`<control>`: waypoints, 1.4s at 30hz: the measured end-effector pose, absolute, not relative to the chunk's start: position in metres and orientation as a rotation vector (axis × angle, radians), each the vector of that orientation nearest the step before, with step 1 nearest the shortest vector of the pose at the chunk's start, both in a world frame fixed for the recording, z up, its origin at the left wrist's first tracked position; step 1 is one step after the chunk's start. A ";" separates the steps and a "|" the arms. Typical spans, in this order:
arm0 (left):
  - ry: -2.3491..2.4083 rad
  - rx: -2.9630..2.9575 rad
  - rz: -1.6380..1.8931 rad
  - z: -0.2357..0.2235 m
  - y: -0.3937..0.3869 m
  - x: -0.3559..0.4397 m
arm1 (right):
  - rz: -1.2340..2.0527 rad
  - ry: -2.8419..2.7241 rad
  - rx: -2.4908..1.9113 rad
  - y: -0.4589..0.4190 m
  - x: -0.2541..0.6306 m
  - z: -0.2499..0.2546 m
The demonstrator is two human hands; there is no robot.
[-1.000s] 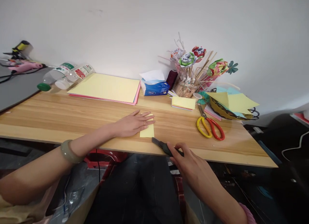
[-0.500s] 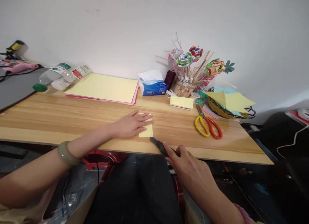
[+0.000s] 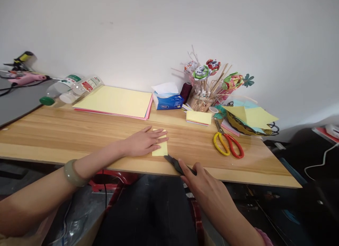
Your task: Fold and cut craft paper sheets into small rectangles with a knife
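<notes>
Head view, over the last half-second: any change?

Hardly any. Aimed a touch higher than before, hence a lower-looking worktop (image 3: 79, 133).

And with the yellow slip (image 3: 161, 150)?

Still lying flat, well apart from the blue tissue pack (image 3: 168, 101), straight on its near side. Showing no visible cut or shift; judged to mean no clear progress yet, just steady holding.

Pose of the left hand (image 3: 143, 142)?

Spread wide, palm down, on the near side of the pack, fingers across the slip; pinning, not grasping.

And of the right hand (image 3: 205, 184)?

Wrapped around a black tool (image 3: 177, 165), index finger along its top, nearer than the pack and to its right. Tip at the slip's near right corner; touching or not, cannot tell.

Scissors (image 3: 223, 133)?

Lying right of the pack, untouched.
</notes>
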State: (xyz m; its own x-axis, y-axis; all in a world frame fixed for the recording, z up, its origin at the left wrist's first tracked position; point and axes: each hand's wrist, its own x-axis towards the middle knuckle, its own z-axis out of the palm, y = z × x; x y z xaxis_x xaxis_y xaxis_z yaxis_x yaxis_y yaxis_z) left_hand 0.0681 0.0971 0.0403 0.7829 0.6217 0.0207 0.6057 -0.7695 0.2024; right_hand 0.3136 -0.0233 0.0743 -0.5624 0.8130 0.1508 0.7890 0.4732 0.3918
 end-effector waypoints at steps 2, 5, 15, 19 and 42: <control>0.966 2.796 0.135 0.040 0.097 0.068 | 0.673 2.657 1.432 -0.022 0.314 0.074; 0.972 2.813 0.121 0.041 0.097 0.069 | 0.689 2.657 1.422 -0.021 0.315 0.073; 0.966 2.837 0.132 0.040 0.097 0.068 | 0.575 2.596 1.449 -0.016 0.312 0.074; 0.968 2.841 0.127 0.040 0.097 0.068 | 0.526 2.561 1.462 -0.014 0.310 0.075; 1.020 2.858 0.099 0.041 0.096 0.069 | 0.463 2.465 1.478 0.000 0.304 0.080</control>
State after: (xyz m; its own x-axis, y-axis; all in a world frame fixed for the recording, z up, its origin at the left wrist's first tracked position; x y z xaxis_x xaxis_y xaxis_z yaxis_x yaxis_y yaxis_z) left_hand 0.0688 0.0963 0.0412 0.7729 0.6340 0.0257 0.6272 -0.7694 0.1209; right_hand 0.3045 -0.0002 0.0798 -0.4650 0.8847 -0.0338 0.8121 0.4415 0.3815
